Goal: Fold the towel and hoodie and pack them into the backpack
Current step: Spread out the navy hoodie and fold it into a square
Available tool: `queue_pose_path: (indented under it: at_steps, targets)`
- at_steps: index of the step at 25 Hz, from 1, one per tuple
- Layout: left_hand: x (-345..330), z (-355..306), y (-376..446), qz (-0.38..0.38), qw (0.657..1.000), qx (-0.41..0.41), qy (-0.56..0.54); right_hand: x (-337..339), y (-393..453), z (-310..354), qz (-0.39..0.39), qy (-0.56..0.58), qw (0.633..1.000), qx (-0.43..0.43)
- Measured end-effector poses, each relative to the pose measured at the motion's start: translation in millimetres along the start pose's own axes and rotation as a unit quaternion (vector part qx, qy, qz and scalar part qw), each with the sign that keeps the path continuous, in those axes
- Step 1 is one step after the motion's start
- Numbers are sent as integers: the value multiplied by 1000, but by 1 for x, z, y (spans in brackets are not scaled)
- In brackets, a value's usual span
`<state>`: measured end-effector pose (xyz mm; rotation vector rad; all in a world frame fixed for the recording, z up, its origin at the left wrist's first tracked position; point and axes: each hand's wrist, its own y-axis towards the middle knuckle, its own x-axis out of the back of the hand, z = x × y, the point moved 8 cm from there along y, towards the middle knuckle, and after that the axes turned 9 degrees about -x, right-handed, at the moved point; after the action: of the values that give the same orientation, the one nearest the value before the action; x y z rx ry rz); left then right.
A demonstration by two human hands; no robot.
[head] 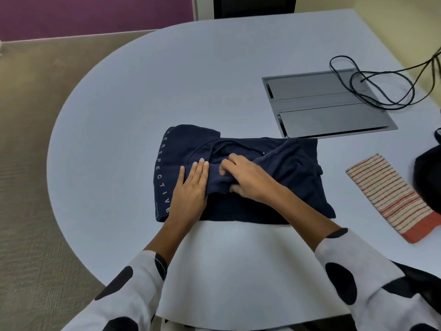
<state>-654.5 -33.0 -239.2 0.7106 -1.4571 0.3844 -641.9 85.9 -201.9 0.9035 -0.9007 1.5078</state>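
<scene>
A navy hoodie (293,168) with white lettering down one sleeve lies partly folded in the middle of the pale round table (143,103). My left hand (191,189) presses flat on its left part, fingers straight. My right hand (248,180) grips a bunched fold of the hoodie's fabric next to the left hand. A striped beige-and-red towel (391,197) lies folded flat to the right. At the right edge of the view a black object (429,177), perhaps the backpack, is cut off.
A grey cable hatch (327,103) is set into the table at the back right, with a black cable (381,87) looped over it. A dark chair back (253,5) stands beyond the table. Carpet lies to the left.
</scene>
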Motion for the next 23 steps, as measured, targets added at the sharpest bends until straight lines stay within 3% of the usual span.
queue_pose_path:
  at_steps: [2, 4, 7, 10, 12, 15, 17, 20, 22, 23]
  targets:
    - [-6, -3, -6, 15, 1000, -16, 5, -31, -7, -9, 114, 22, 992, -56]
    - [-16, -8, -13, 45, 998, -32, 12, -54, -6, -7, 133, 2, 988, -82]
    - [-13, -17, -23, 33, 998, -58, 7, -78, 1, 2, 133, -90, 985, -61]
    - [-8, -28, -33, 34, 994, -98, -16, -58, 2, -5, -53, -195, 979, 3]
    - [-8, -29, -33, 47, 995, -55, -67, -50, -2, -12, -120, -265, 956, 28]
    - [-14, -22, -15, 50, 998, 33, -37, -76, -14, -19, -39, -268, 963, 2]
    - [-29, -20, -7, 95, 995, 40, 1, -95, -32, -24, 29, -266, 963, -22]
    - [-49, -32, -9, 116, 992, -39, 38, -91, -48, -29, 87, -231, 969, 7]
    - [-52, -43, -14, 92, 991, -94, 35, -77, -42, -27, 126, -138, 982, 1]
    - [-52, -45, -15, 92, 990, -102, 29, -66, -35, -27, 110, -64, 991, -28]
